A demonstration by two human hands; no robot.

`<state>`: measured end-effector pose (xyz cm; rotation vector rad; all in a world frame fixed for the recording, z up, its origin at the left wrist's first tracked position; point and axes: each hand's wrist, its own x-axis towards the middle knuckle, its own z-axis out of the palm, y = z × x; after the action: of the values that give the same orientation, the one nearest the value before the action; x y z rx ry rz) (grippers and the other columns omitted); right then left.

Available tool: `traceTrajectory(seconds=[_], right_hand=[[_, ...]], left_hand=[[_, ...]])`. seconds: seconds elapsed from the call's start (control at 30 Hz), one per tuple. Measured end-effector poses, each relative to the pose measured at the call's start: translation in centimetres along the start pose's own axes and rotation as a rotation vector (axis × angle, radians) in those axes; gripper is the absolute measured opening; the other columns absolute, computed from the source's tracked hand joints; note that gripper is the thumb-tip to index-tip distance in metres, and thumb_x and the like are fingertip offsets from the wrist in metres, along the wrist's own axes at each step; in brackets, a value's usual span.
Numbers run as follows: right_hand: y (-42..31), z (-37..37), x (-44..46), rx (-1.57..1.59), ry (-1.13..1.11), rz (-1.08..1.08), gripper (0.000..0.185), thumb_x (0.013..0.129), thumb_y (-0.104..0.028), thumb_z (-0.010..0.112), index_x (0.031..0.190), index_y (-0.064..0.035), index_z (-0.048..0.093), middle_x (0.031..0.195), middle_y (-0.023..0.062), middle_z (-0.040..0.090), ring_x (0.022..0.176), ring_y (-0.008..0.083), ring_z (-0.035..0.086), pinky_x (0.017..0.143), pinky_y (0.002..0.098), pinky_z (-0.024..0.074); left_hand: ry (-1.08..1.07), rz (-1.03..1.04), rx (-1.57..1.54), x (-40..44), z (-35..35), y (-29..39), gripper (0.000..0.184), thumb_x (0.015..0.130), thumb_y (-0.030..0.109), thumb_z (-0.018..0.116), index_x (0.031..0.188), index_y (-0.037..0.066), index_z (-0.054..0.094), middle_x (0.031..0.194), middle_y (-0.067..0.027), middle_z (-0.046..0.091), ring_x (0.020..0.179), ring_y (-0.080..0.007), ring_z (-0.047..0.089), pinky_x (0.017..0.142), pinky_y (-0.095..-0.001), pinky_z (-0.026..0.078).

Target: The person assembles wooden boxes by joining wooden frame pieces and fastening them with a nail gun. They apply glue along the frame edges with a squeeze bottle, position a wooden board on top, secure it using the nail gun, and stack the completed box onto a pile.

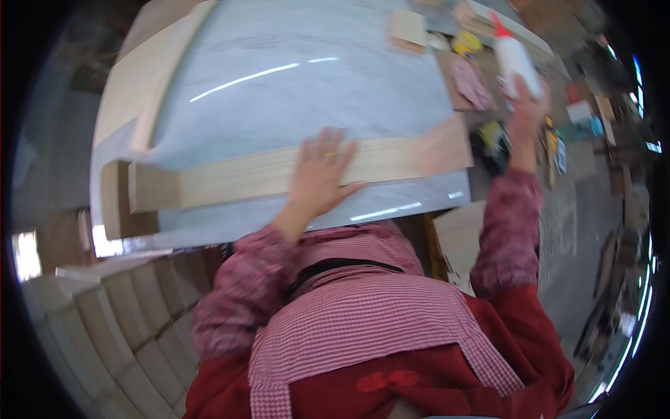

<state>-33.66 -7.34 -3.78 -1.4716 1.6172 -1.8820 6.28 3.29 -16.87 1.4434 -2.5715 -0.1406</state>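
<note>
My left hand (322,171) lies flat with fingers spread on a long pale wooden board (241,173). The board runs across the near part of a shiny grey-white work surface (279,105). A short wooden piece (153,187) stands at the board's left end, with another wooden block (118,202) beside it. Off to the right, my right hand (528,105) is wrapped round the lower part of a white squeeze bottle (516,59). The bottle's red nozzle (500,25) points up and away from me. Motion blurs this hand slightly.
A long wooden strip (167,84) lies at the left of the work surface. Small wooden blocks (408,29) sit at the far right edge. Beyond them are a yellow round item (467,44) and a pink cloth (471,84). Stacked wooden pieces (118,314) stand at lower left.
</note>
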Motion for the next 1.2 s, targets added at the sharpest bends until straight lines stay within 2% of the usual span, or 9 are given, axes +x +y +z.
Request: traceTrajectory(seconds=[0.07, 0.17, 0.23, 0.4, 0.43, 0.6, 0.8, 1.03, 1.2], right_hand=[[-5.4, 0.1, -2.6, 0.124, -0.001, -0.019, 0.045, 0.093, -0.017, 0.072, 0.130, 0.0007, 0.055, 0.116, 0.0162, 0.062, 0.093, 0.0202, 0.065, 0.076, 0.0281, 0.0578], [-10.6, 4.9, -8.5, 0.311, -0.056, -0.022, 0.047, 0.093, -0.017, 0.072, 0.132, 0.0005, 0.052, 0.119, 0.0165, 0.060, 0.092, 0.0203, 0.064, 0.074, 0.0273, 0.0566], [-13.1, 8.4, -12.0, 0.386, -0.138, 0.073, 0.046, 0.094, -0.017, 0.069, 0.133, -0.0007, 0.051, 0.119, 0.0158, 0.058, 0.087, 0.0186, 0.060, 0.067, 0.0236, 0.0517], [-17.0, 14.8, -20.6, 0.423, -0.589, 0.233, 0.046, 0.092, -0.020, 0.064, 0.133, -0.0044, 0.051, 0.116, 0.0140, 0.058, 0.087, 0.0178, 0.057, 0.065, 0.0255, 0.0489], [-17.7, 16.0, -21.6, 0.433, -0.602, 0.225, 0.046, 0.092, -0.020, 0.064, 0.133, -0.0044, 0.051, 0.116, 0.0140, 0.058, 0.087, 0.0178, 0.057, 0.065, 0.0255, 0.0489], [-21.5, 21.8, -25.6, 0.459, -0.953, 0.066, 0.053, 0.084, -0.018, 0.071, 0.131, -0.0062, 0.049, 0.117, 0.0139, 0.056, 0.098, 0.0240, 0.059, 0.080, 0.0309, 0.0520], [-23.3, 26.3, -27.5, 0.464, -1.074, -0.108, 0.060, 0.080, -0.015, 0.075, 0.132, -0.0061, 0.047, 0.122, 0.0146, 0.054, 0.105, 0.0277, 0.059, 0.088, 0.0350, 0.0528], [-23.9, 28.1, -27.9, 0.425, -1.093, -0.193, 0.060, 0.079, -0.013, 0.076, 0.131, -0.0052, 0.047, 0.124, 0.0149, 0.054, 0.105, 0.0284, 0.060, 0.089, 0.0352, 0.0534], [-24.1, 28.7, -27.9, 0.407, -1.114, -0.391, 0.064, 0.074, -0.010, 0.080, 0.130, -0.0052, 0.049, 0.122, 0.0152, 0.059, 0.102, 0.0283, 0.062, 0.088, 0.0356, 0.0543]], left_hand=[[0.043, 0.025, -0.096, 2.0, 1.4, 2.1, 0.083, 0.094, 0.066, 0.048, 0.157, 0.015, 0.036, 0.164, -0.0155, 0.030, 0.154, -0.0392, 0.019, 0.123, -0.0581, 0.013], [0.085, -0.091, -0.038, 1.6, 2.0, 2.5, 0.083, 0.093, 0.066, 0.050, 0.157, 0.014, 0.036, 0.164, -0.0162, 0.030, 0.154, -0.0394, 0.018, 0.123, -0.0584, 0.013], [0.117, -0.068, -0.112, -0.1, 1.3, 1.2, 0.084, 0.093, 0.066, 0.051, 0.156, 0.011, 0.037, 0.164, -0.0173, 0.029, 0.154, -0.0399, 0.016, 0.122, -0.0604, 0.012], [0.163, -0.142, -0.012, -6.3, -1.4, -2.2, 0.089, 0.091, 0.069, 0.050, 0.154, 0.007, 0.038, 0.165, -0.0185, 0.027, 0.154, -0.0410, 0.014, 0.122, -0.0626, 0.010], [0.172, -0.157, -0.003, -7.2, -1.4, -2.8, 0.089, 0.091, 0.069, 0.050, 0.154, 0.007, 0.038, 0.165, -0.0185, 0.027, 0.154, -0.0410, 0.014, 0.122, -0.0626, 0.010], [0.117, -0.298, -0.092, -10.6, -1.9, -5.9, 0.086, 0.091, 0.067, 0.050, 0.153, 0.008, 0.040, 0.160, -0.0148, 0.039, 0.149, -0.0380, 0.029, 0.122, -0.0611, 0.012], [0.495, -0.280, -0.457, -9.6, 0.7, -6.5, 0.081, 0.092, 0.061, 0.051, 0.154, 0.010, 0.038, 0.156, -0.0143, 0.043, 0.146, -0.0379, 0.033, 0.122, -0.0606, 0.012], [0.537, -0.244, -0.497, -9.9, 0.6, -6.5, 0.081, 0.090, 0.056, 0.056, 0.155, 0.010, 0.037, 0.159, -0.0153, 0.040, 0.146, -0.0403, 0.032, 0.123, -0.0603, 0.013], [0.511, -0.250, -0.544, -9.6, 2.0, -6.7, 0.084, 0.088, 0.053, 0.060, 0.156, 0.010, 0.035, 0.161, -0.0175, 0.034, 0.146, -0.0411, 0.031, 0.123, -0.0570, 0.016]])
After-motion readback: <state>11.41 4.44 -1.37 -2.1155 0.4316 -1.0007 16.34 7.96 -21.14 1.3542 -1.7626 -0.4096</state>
